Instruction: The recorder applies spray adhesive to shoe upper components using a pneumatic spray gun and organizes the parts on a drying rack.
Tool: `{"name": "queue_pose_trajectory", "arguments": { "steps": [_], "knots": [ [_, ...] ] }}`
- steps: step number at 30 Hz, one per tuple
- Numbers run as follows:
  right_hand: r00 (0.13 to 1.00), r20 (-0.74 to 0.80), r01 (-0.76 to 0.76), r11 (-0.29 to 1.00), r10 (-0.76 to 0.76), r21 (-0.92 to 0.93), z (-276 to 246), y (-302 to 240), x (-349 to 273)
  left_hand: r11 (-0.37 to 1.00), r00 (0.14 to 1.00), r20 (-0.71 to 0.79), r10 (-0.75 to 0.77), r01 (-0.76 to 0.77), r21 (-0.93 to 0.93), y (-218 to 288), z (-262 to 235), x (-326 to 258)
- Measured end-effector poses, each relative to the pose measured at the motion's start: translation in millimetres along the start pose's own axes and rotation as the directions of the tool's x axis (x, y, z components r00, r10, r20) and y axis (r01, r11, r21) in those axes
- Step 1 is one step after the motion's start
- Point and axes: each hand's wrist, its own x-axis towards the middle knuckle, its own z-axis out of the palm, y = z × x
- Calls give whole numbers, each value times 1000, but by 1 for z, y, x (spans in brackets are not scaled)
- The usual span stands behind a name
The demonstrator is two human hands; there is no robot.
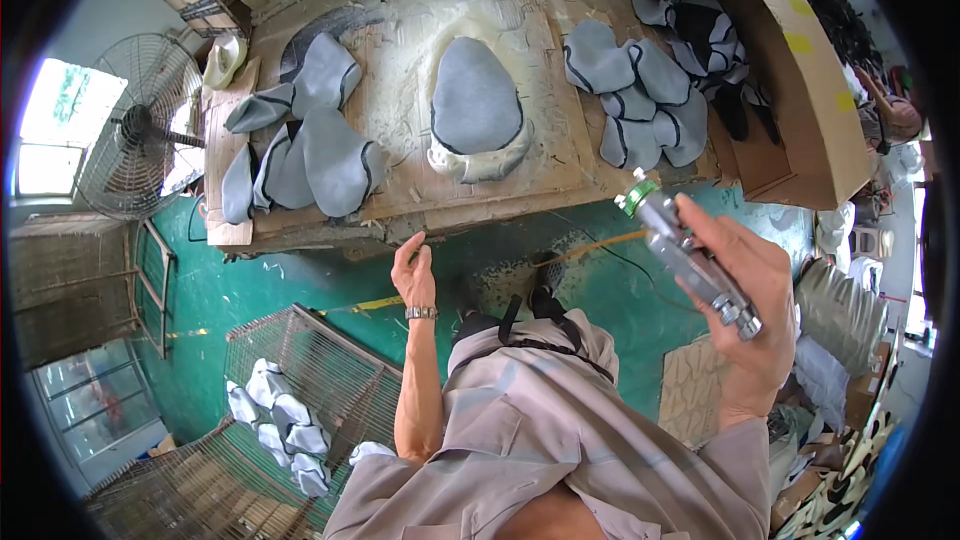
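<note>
While the person looks down, the right hand (745, 310) is wrapped tight around a shiny metal spray gun (685, 250), held up in the air in front of the body. The gun's green-ringed tip points up toward the table edge. A thin yellow hose (585, 249) runs off to the left from the gun. The left hand (414, 275) holds nothing; its fingers are loose and curled, just below the edge of the wooden worktable (500, 202). A watch (421, 313) sits on that wrist. Lower left stands a wire cage (300, 360) with pale pieces inside. On the table, 1 grey shoe piece (476, 98) lies on a white mound in the middle. More grey pieces (310, 140) are piled to the left, and another pile (640, 90) lies to the right beside a big cardboard box (800, 70). A fan (135, 125) stands far left.
</note>
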Motion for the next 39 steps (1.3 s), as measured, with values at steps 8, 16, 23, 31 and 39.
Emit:
{"name": "queue_pose_trajectory", "arguments": {
  "steps": [8,16,23,31,39],
  "knots": [
    [998,-11,-63,997,63,-50,-3,-20,-17,987,998,40,-47,52,-152,15,-10,8],
    [985,-163,-59,997,49,-59,-9,-13,-34,992,1000,13,18,-16,-128,32,1,29],
    [985,-61,159,987,-161,-37,-18,13,-36,950,956,-224,188,-234,-204,70,50,46],
    [992,-114,57,997,-62,-50,-43,41,-54,616,788,214,577,-592,519,95,113,137],
    [972,-182,-173,975,147,-137,-71,68,-86,466,733,347,585,-655,595,67,128,156]
  ]
}}
